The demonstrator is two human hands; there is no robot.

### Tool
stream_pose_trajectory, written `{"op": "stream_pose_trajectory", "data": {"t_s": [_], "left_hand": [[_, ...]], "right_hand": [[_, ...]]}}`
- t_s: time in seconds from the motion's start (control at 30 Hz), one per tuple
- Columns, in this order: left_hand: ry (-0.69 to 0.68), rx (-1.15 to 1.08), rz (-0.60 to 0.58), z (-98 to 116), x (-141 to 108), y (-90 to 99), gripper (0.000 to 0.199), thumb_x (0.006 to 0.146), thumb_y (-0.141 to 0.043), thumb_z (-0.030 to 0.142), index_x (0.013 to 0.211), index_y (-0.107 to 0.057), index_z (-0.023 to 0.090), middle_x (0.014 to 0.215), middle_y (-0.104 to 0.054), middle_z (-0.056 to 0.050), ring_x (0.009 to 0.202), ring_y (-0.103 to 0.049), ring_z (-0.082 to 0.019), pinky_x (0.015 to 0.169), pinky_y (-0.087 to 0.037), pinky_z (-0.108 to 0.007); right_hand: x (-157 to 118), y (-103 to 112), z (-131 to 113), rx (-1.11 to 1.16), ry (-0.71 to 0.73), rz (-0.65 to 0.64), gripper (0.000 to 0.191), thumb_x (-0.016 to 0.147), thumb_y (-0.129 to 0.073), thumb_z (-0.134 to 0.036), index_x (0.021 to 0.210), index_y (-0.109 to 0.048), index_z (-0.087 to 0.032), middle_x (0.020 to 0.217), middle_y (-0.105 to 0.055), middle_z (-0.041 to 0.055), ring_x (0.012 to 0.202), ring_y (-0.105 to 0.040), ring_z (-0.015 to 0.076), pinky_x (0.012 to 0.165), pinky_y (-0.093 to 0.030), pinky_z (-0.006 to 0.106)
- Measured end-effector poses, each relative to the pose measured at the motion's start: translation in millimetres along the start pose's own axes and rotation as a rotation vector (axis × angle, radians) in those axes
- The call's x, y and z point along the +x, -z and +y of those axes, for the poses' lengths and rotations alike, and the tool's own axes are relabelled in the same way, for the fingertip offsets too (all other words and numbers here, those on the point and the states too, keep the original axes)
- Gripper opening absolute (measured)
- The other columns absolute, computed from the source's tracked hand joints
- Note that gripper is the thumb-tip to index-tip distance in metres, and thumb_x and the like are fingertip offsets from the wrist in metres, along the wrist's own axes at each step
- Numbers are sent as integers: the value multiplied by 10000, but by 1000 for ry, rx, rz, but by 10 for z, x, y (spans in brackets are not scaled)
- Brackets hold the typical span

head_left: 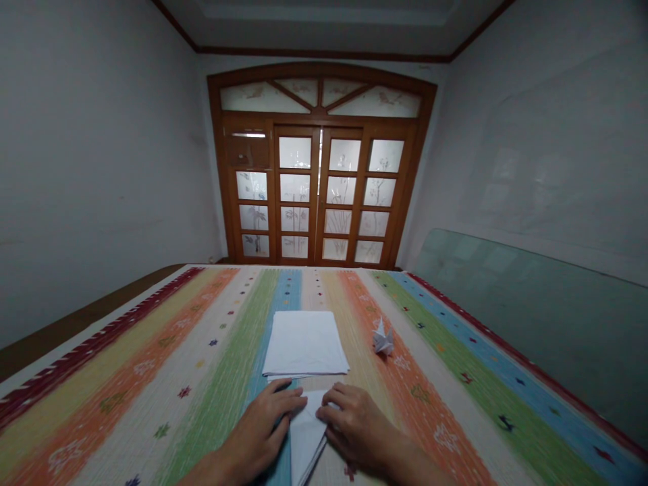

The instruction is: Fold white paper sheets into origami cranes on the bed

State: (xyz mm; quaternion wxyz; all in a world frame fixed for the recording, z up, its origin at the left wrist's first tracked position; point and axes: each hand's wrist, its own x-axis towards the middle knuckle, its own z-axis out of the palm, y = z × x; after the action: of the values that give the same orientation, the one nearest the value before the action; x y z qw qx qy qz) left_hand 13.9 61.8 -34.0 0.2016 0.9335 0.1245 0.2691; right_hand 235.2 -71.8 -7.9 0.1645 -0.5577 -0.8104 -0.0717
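A white folded paper [305, 432] lies on the striped cloth close in front of me, narrowing to a point toward the bottom of the view. My left hand [266, 418] is closed at its left edge, with fingertips on the top of the paper. On the opposite side, my right hand [357, 422] has its fingers curled and pinched on the paper's right edge. Layers of the fold show below the right hand. Just beyond both hands rests a stack of white paper sheets [306, 343]. A small folded paper crane [383, 339] stands to the right of the stack.
The striped tablecloth [202, 391] covers the table. A pale green panel [531, 317] runs along the right side by the wall. Wooden doors with glass panes [316, 189] stand beyond the table's far edge.
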Motion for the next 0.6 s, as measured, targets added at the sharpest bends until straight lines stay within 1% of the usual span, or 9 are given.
{"op": "stream_pose_trajectory", "data": {"t_s": [0.1, 0.2, 0.27, 0.3, 0.37, 0.4, 0.47, 0.53, 0.6], "left_hand": [[34, -50, 41, 3, 3, -29, 496, 916, -512, 73, 1324, -661, 312, 1414, -659, -48, 1349, -566, -263, 1149, -457, -512], [186, -142, 182, 145, 58, -20, 439, 916, -531, 135, 1294, -682, 299, 1449, -624, -76, 1344, -568, -297, 1161, -427, -550], [311, -286, 307, 282, 100, 2, 373, 952, -538, 240, 1300, -668, 267, 1413, -640, -106, 1310, -593, -309, 1104, -495, -510], [371, -372, 356, 347, 113, 13, 375, 970, -529, 285, 1326, -640, 250, 1376, -658, -119, 1249, -634, -303, 1075, -520, -490], [455, -568, 402, 441, 115, 26, 384, 999, -493, 346, 1348, -604, 232, 1345, -662, -129, 1153, -682, -292, 989, -575, -442], [461, -655, 415, 465, 103, 22, 392, 1006, -480, 361, 1358, -590, 231, 1366, -644, -129, 1144, -684, -290, 970, -581, -426], [408, -779, 419, 469, 58, -10, 423, 1009, -471, 389, 1397, -554, 241, 1446, -581, -127, 1207, -648, -304, 975, -574, -417], [296, -820, 393, 429, 1, -76, 500, 995, -497, 426, 1466, -494, 256, 1537, -493, -125, 1328, -557, -340, 1028, -541, -444], [200, -787, 349, 375, -50, -158, 604, 986, -515, 456, 1547, -396, 267, 1613, -400, -123, 1421, -455, -374, 1100, -479, -493]], "right_hand": [[4, -76, 22, -21, -13, 81, 153, 873, -614, -98, 950, -690, -205, 856, -737, 55, 773, -664, 203, 701, -484, 276], [0, -113, 34, -5, -23, 204, 164, 886, -608, -85, 983, -693, -186, 821, -746, 58, 718, -682, 195, 656, -490, 263], [-4, -120, 31, 11, -36, 284, 202, 896, -599, -81, 1054, -689, -168, 831, -759, 67, 706, -698, 199, 639, -500, 263], [-5, -119, 27, 21, -48, 313, 221, 900, -597, -80, 1086, -685, -161, 837, -764, 72, 704, -707, 202, 636, -506, 263], [-7, -113, 18, 46, -84, 351, 241, 910, -584, -79, 1117, -684, -151, 833, -768, 77, 694, -720, 204, 633, -521, 263], [-7, -108, 13, 60, -105, 366, 248, 914, -570, -76, 1121, -688, -146, 829, -769, 81, 692, -727, 206, 633, -530, 265], [-5, -98, 5, 99, -146, 400, 282, 919, -533, -70, 1139, -695, -137, 835, -775, 90, 704, -744, 216, 643, -552, 275], [3, -84, -8, 163, -185, 439, 323, 918, -504, -72, 1165, -701, -142, 894, -791, 104, 770, -767, 228, 689, -577, 287], [21, -55, -33, 247, -236, 473, 344, 915, -494, -90, 1167, -719, -157, 970, -804, 115, 855, -779, 240, 754, -591, 303]]}}
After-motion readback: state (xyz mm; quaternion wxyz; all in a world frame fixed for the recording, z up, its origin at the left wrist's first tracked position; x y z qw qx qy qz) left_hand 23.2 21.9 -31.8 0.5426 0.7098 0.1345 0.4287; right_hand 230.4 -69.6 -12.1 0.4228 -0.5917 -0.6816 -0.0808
